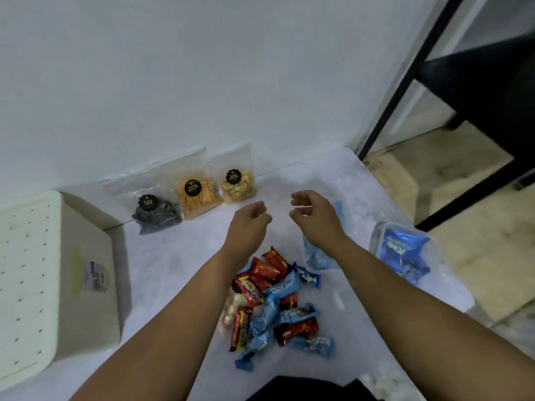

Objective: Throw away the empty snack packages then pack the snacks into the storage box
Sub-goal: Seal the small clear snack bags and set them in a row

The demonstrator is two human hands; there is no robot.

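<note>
Nearest to you, on the white counter (179, 256), lies a loose pile of wrapped snacks (275, 302) — red bars and light blue packets jumbled over one another, with a small clear bag of pale round sweets (231, 309) at the pile's left edge. Your forearms reach out over that pile. To your left sits the storage box (55, 273), cream-coloured, its dotted lid on and a label on its side. To your right a clear bag holding dark blue packets (404, 253) lies near the counter's edge, and a light blue wrapper (314, 256) shows just under your right forearm. Further out, your left hand (250, 219) and right hand (314, 214) hover side by side above the counter, apart from each other, fingers loosely curled and holding nothing that you can make out — neither touches a snack. Beyond them, three clear pouches lean at the wall: dark pieces (156, 211), orange sticks (197, 195), pale yellow nuggets (238, 183), each with a round black label.
</note>
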